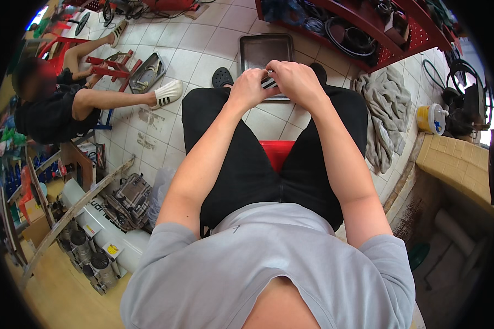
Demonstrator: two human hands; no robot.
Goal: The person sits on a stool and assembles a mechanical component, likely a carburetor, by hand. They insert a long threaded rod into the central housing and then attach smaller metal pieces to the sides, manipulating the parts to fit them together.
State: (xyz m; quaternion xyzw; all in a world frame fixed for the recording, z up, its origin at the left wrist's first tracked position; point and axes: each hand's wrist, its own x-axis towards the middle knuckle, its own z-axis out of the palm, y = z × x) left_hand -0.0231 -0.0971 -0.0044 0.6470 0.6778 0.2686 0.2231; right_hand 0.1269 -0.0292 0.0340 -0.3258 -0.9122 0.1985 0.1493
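My left hand (248, 89) and my right hand (297, 81) meet in front of my knees, fingers bent and closed together at the tips. Between them shows a small dark piece with pale stripes (268, 83), mostly covered by the fingers, so its kind cannot be made out. Beneath and beyond the hands, a shallow rectangular metal tray (265, 48) lies on the tiled floor between my feet. Its near part is partly hidden by my hands.
A red shelf (389, 52) holds dark round parts at the far right, near a crumpled grey cloth (384, 112) and a yellow-and-white bucket (431, 119). On the left sits another person (49, 104) beside a red stand (112, 68) and a second tray (148, 72). A white tank (107, 219) stands near left.
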